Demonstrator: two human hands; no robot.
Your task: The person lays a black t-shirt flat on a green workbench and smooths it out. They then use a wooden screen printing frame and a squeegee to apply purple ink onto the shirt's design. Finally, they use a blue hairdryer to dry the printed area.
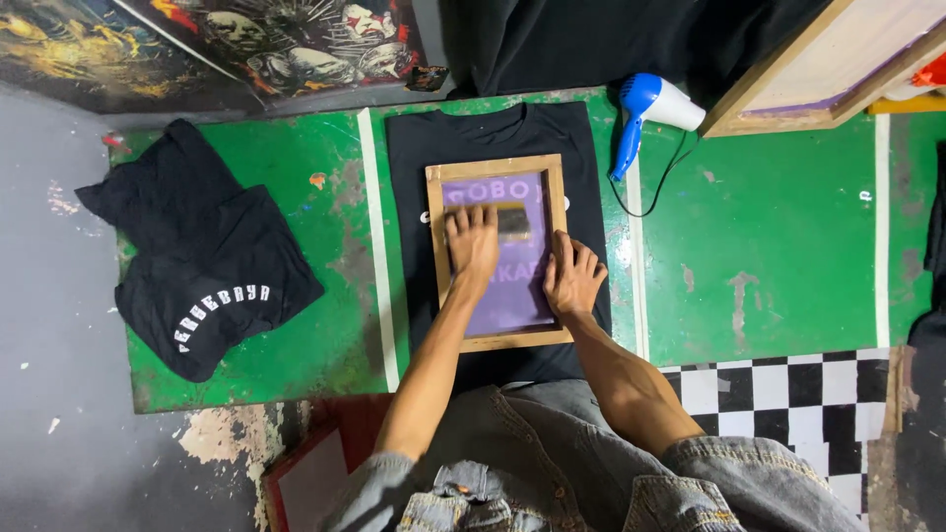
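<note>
A wooden-framed printing screen (436, 246) with a purple mesh lies on a black T-shirt (409, 158) spread flat on the green table (778, 236). My left hand (473, 241) lies on the mesh, its fingers closed on a small dark squeegee (513, 221) near the screen's upper middle. My right hand (574, 276) presses flat on the frame's right side, fingers spread, holding nothing.
A pile of folded black T-shirts (202, 266) with white lettering lies at the table's left. A blue and white hair dryer (650, 103) with its cord rests at the back right. Another wooden screen frame (828, 69) stands at the far right corner. Checkered floor lies below right.
</note>
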